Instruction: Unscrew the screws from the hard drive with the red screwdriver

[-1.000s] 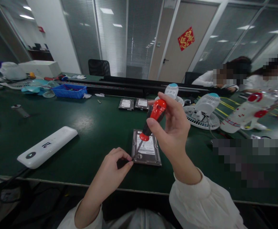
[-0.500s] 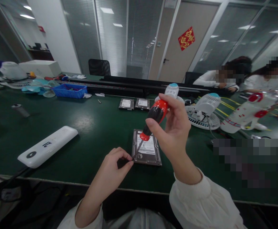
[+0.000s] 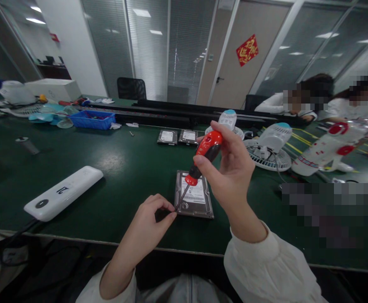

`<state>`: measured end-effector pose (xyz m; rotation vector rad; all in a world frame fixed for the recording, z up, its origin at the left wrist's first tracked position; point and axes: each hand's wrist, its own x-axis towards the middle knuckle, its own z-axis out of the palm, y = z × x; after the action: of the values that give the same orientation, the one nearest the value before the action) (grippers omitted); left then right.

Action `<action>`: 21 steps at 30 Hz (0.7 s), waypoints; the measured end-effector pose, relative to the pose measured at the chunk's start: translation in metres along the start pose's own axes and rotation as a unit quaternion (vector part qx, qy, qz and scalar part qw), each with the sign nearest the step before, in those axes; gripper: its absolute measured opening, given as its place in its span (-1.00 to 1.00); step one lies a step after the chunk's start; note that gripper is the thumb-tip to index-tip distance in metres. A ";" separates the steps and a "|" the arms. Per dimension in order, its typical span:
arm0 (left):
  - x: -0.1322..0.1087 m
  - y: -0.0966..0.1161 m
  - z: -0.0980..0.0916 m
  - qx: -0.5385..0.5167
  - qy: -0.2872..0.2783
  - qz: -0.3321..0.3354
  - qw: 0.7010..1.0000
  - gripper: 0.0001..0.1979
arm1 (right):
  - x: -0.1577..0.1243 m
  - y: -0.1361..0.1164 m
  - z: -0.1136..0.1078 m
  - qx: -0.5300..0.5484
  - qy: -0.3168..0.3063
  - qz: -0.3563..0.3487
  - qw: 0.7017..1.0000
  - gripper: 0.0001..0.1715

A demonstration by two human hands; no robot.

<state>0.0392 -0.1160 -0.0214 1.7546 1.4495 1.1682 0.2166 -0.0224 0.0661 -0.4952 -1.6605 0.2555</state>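
A hard drive [image 3: 202, 207] lies label up on the green table in front of me. My right hand [image 3: 231, 168] grips the red and black handle of a screwdriver [image 3: 206, 151] above it. The shaft slants down to the left, and its tip is at the drive's near left corner. There my left hand [image 3: 152, 219] pinches with thumb and forefinger around the tip. Any screw between those fingers is too small to make out.
Two more hard drives [image 3: 167, 137] lie farther back. A white device marked 21 [image 3: 64, 193] is at left, behind it a blue bin [image 3: 93, 120]. Small white fans [image 3: 274, 145] and a red-and-white bottle [image 3: 321, 151] stand at right. Two people sit at the far right.
The screwdriver handle has turned about its axis in my right hand, showing more red now. My left hand and the hard drive stay in place.
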 end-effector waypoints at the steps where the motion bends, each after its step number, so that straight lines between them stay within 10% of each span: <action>1: 0.000 0.000 0.000 0.000 -0.001 0.000 1.000 -0.92 | 0.000 -0.001 0.000 0.004 0.001 0.002 1.000 -0.36; 21: -0.001 -0.001 0.001 -0.002 -0.002 -0.006 1.000 -0.93 | 0.001 0.001 0.000 0.050 -0.028 -0.013 0.998 -0.39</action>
<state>0.0395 -0.1164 -0.0223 1.7424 1.4509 1.1602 0.2170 -0.0209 0.0662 -0.3950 -1.6982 0.3345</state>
